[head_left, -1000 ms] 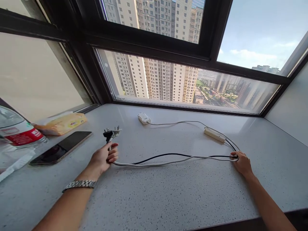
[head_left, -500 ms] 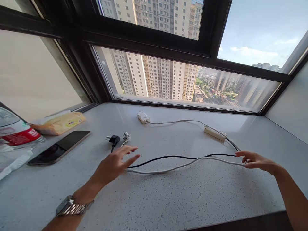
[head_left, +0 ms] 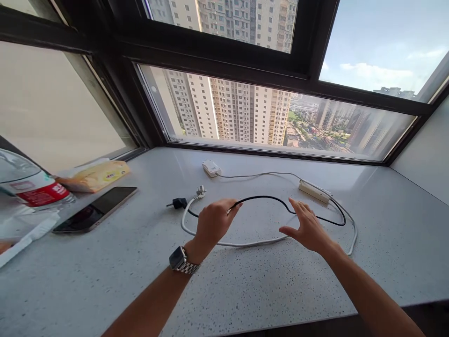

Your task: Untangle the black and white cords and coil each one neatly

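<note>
My left hand [head_left: 214, 222], with a watch on the wrist, is closed around a black cable [head_left: 261, 197], which arches up between my hands. My right hand [head_left: 308, 227] is open, its fingers stretched out and thumb apart, beside the right end of that arch. The cable's black plug [head_left: 177, 203] lies left of my left hand. A white plug [head_left: 200, 191] is just beyond it. Its white cable [head_left: 245, 245] curves under both hands and loops round at the right. A cream power adapter box [head_left: 314, 192] lies behind my right hand, with cables at its right end.
A small white box [head_left: 211, 167] on a thin cable lies near the window. On the left of the speckled white sill [head_left: 280, 290] are a phone [head_left: 96, 210], a yellow tissue pack [head_left: 101, 176] and a plastic bottle [head_left: 38, 192]. A wall [head_left: 424, 150] borders the right.
Both hands have moved inward. My left hand has taken hold of the black cable and raised part of it. My right hand has come away from the cables at the right; the white cable now loops there.
</note>
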The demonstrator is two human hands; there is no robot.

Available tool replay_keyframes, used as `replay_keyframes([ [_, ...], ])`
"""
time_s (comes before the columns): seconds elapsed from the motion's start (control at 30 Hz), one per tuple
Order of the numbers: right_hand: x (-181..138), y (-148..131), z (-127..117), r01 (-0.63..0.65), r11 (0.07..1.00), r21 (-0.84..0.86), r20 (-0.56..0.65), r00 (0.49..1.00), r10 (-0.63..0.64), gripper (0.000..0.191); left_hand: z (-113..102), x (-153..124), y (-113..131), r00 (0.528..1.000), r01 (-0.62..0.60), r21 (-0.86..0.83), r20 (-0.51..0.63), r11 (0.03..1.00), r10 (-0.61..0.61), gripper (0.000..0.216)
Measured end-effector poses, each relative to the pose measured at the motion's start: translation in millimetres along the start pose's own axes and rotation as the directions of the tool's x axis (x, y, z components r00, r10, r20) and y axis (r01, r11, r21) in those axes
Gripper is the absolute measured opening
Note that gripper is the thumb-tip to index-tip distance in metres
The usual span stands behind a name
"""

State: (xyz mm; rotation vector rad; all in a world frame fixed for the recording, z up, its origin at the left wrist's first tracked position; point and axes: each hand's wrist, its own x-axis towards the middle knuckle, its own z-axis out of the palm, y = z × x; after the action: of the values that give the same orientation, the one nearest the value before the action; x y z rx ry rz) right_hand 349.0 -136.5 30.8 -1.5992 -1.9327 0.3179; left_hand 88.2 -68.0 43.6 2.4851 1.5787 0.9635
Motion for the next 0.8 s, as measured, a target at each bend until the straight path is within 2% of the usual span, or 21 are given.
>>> replay_keyframes([
  [0.07, 20.9, -8.3, 19.7, 0.009, 0.988, 0.152, -0.025, 1.000, -0.006, 0.062, 1.0, 0.6, 3.9, 0.999, -0.041, -0.133, -0.037, 0.990, 0.037, 0.036],
  [0.13, 40.0, -7.9, 25.8, -0.041, 0.906, 0.422, 0.008, 0.999, 0.041, 0.049, 0.8, -0.7, -1.1, 0.998, -0.054, -0.170, -0.050, 0.984, 0.046, 0.035],
  [0.2, 54.8, -5.4, 17.7, -0.065, 0.707, 0.704, 0.037, 0.998, 0.055, 0.045, 2.4, -3.7, -13.9, 1.000, -0.021, -0.131, -0.007, 0.991, 0.020, 0.031],
  [0.27, 64.6, -5.1, -0.4, -0.016, 0.462, 0.887, -0.008, 0.999, 0.049, 0.045, 7.8, -7.3, -31.7, 0.999, 0.044, -0.071, 0.029, 0.996, -0.042, 0.029],
  [0.33, 69.8, -7.5, -21.6, 0.064, 0.268, 0.961, -0.082, 0.995, 0.057, 0.046, 15.7, -9.9, -50.2, 0.990, 0.143, -0.047, 0.019, 0.989, -0.142, 0.029],
  [0.4, 71.3, -10.7, -39.1, 0.127, 0.143, 0.982, -0.138, 0.988, 0.067, 0.046, 22.6, -10.3, -64.9, 0.972, 0.237, -0.054, 0.016, 0.970, -0.236, 0.029],
  [0.47, 70.2, -13.0, -49.3, 0.174, 0.074, 0.982, -0.180, 0.980, 0.084, 0.043, 25.3, -9.4, -72.3, 0.957, 0.291, -0.037, 0.023, 0.956, -0.290, 0.031],
  [0.57, 66.9, -14.6, -52.0, 0.210, 0.022, 0.977, -0.211, 0.968, 0.133, 0.035, 23.2, -10.4, -67.0, 0.941, 0.334, 0.008, -0.057, 0.942, -0.333, 0.034],
  [0.6, 66.0, -15.5, -50.9, 0.216, 0.019, 0.976, -0.217, 0.966, 0.142, 0.033, 22.7, -12.1, -61.0, 0.931, 0.360, -0.027, -0.051, 0.932, -0.361, 0.034],
  [0.63, 65.3, -16.8, -49.4, 0.223, 0.024, 0.974, -0.224, 0.964, 0.145, 0.033, 23.1, -14.2, -53.2, 0.914, 0.404, -0.107, 0.016, 0.909, -0.405, 0.037],
  [0.67, 64.8, -18.7, -47.8, 0.231, 0.037, 0.972, -0.234, 0.962, 0.138, 0.033, 24.5, -16.0, -44.1, 0.879, 0.476, -0.222, 0.159, 0.851, -0.450, 0.044],
  [0.7, 64.3, -21.0, -46.6, 0.237, 0.057, 0.970, -0.242, 0.962, 0.124, 0.033, 27.0, -17.0, -34.3, 0.814, 0.572, -0.354, 0.359, 0.740, -0.458, 0.051],
  [0.73, 63.7, -23.3, -46.0, 0.243, 0.082, 0.967, -0.251, 0.962, 0.105, 0.033, 30.1, -16.4, -24.3, 0.725, 0.677, -0.472, 0.562, 0.564, -0.399, 0.056],
  [0.77, 62.6, -25.4, -46.3, 0.250, 0.109, 0.962, -0.259, 0.962, 0.081, 0.033, 33.2, -13.7, -14.9, 0.642, 0.763, -0.550, 0.710, 0.340, -0.291, 0.059],
  [0.8, 60.9, -26.6, -47.8, 0.256, 0.138, 0.957, -0.265, 0.963, 0.052, 0.034, 36.0, -8.7, -6.6, 0.604, 0.796, -0.598, 0.774, 0.095, -0.191, 0.058],
])
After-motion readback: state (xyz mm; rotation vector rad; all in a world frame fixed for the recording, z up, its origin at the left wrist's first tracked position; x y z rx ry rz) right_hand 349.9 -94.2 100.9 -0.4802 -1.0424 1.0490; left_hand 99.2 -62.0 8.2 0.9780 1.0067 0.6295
